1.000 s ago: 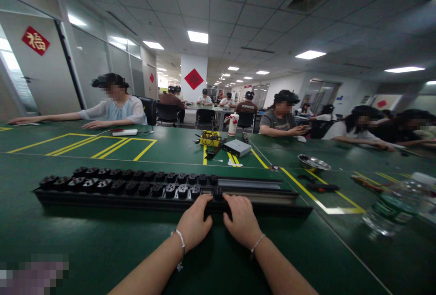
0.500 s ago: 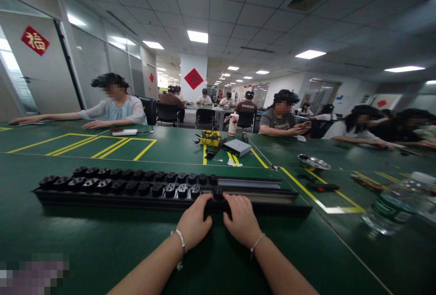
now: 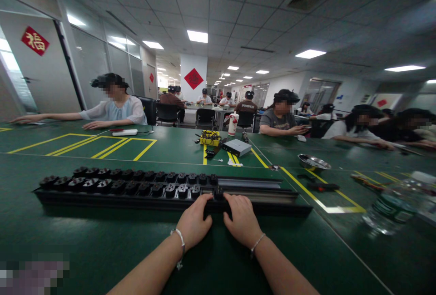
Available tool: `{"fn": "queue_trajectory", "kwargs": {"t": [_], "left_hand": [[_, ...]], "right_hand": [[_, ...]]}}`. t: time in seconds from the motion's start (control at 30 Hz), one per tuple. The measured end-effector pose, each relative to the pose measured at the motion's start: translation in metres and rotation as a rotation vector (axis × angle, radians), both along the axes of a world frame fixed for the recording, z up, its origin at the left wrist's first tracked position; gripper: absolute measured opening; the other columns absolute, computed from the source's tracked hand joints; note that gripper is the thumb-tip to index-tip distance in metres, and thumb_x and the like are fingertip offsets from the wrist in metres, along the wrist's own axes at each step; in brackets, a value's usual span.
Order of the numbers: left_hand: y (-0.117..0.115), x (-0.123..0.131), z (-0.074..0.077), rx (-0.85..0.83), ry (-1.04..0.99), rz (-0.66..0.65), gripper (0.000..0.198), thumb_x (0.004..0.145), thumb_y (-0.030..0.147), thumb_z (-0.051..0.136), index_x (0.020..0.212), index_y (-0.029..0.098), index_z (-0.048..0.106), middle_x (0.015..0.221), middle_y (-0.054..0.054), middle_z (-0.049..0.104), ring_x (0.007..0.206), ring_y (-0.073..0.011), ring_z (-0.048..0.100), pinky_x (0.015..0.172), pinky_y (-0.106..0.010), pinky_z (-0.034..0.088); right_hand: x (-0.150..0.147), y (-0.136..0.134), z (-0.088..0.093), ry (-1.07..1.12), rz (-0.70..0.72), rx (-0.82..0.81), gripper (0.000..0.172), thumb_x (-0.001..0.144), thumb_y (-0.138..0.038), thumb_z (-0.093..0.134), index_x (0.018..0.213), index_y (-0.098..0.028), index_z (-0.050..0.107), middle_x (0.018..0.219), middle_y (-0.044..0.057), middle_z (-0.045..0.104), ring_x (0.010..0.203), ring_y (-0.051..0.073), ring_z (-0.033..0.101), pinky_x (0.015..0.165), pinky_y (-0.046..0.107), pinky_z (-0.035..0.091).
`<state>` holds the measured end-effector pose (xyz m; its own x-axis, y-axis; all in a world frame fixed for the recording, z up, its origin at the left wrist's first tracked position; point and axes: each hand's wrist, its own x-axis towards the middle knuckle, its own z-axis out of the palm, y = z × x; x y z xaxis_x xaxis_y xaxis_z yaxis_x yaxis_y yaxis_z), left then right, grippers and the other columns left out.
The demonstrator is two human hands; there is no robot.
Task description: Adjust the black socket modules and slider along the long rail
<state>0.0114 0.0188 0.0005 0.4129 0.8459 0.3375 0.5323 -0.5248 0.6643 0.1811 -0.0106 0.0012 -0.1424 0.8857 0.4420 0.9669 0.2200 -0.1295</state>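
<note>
Two long black rails lie side by side across the table in front of me. The near rail (image 3: pixel 272 208) and the far rail (image 3: pixel 250 180) each carry a row of black plug-socket modules (image 3: pixel 131 188), filling the left and middle parts. One black socket module (image 3: pixel 218 192) sits apart from its row, with a short gap to its left. My left hand (image 3: pixel 195 222) has its fingertips at the left side of this module, and my right hand (image 3: pixel 241 218) meets its right side. Both hands are curled, thumbs toward each other. My fingers partly hide the module's lower part.
To the right stand a clear water bottle (image 3: pixel 391 206) and a metal bowl (image 3: pixel 313 162), with a black-and-red tool (image 3: pixel 323 187) nearby. Beyond the rails are a grey box (image 3: pixel 236 147), a yellow object with cables (image 3: pixel 210 138) and a white cup (image 3: pixel 233 125). Several people sit around.
The module between my fingertips shows slightly higher and more upright than before. My hands and the rails hold their places.
</note>
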Motion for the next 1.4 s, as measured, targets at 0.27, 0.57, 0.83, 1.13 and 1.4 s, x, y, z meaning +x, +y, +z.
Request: {"fn": "queue_trajectory", "kwargs": {"t": [0.27,0.57,0.83,1.13,1.4], "left_hand": [[-0.001,0.0,-0.001,0.03,0.101,-0.006,0.055,0.067,0.008,0.045,0.119,0.024,0.041,0.128,0.0,0.047,0.113,-0.0158,0.047,0.1,-0.03,0.036],[-0.003,0.003,-0.003,0.13,0.26,0.03,0.053,0.072,0.012,0.042,0.123,0.024,0.038,0.131,-0.002,0.044,0.105,-0.0186,0.052,0.09,-0.031,0.041],[-0.01,0.005,0.002,0.286,0.332,0.08,0.046,0.074,0.016,0.044,0.12,0.024,0.046,0.127,-0.005,0.048,0.106,-0.0273,0.045,0.09,-0.042,0.036],[-0.007,0.009,-0.008,0.464,0.399,0.066,0.053,0.069,0.012,0.044,0.122,0.014,0.043,0.121,-0.009,0.05,0.115,-0.0224,0.039,0.102,-0.04,0.025],[-0.009,0.008,-0.006,0.452,0.408,0.072,0.057,0.068,0.013,0.045,0.125,0.016,0.038,0.122,-0.009,0.048,0.114,-0.0226,0.039,0.102,-0.041,0.024]], "right_hand": [[0.0,0.001,-0.002,-0.01,-0.006,0.019,0.042,0.074,-0.022,0.047,0.115,-0.017,0.048,0.105,0.007,0.058,0.098,0.02,0.047,0.094,0.035,0.027],[0.0,0.0,0.001,0.048,0.012,-0.001,0.04,0.075,-0.023,0.046,0.115,-0.017,0.049,0.104,0.008,0.058,0.098,0.021,0.047,0.094,0.037,0.027],[0.0,0.0,0.001,-0.018,0.004,0.046,0.036,0.083,-0.037,0.043,0.115,-0.021,0.049,0.101,0.006,0.06,0.097,0.019,0.05,0.103,0.043,0.015],[0.004,0.0,0.001,-0.043,-0.029,0.052,0.032,0.082,-0.03,0.046,0.114,-0.027,0.05,0.097,0.003,0.06,0.095,0.019,0.05,0.097,0.039,0.022],[0.004,0.001,-0.002,0.0,-0.019,0.072,0.032,0.08,-0.027,0.048,0.112,-0.027,0.051,0.093,0.003,0.061,0.092,0.019,0.051,0.094,0.037,0.025]]}}
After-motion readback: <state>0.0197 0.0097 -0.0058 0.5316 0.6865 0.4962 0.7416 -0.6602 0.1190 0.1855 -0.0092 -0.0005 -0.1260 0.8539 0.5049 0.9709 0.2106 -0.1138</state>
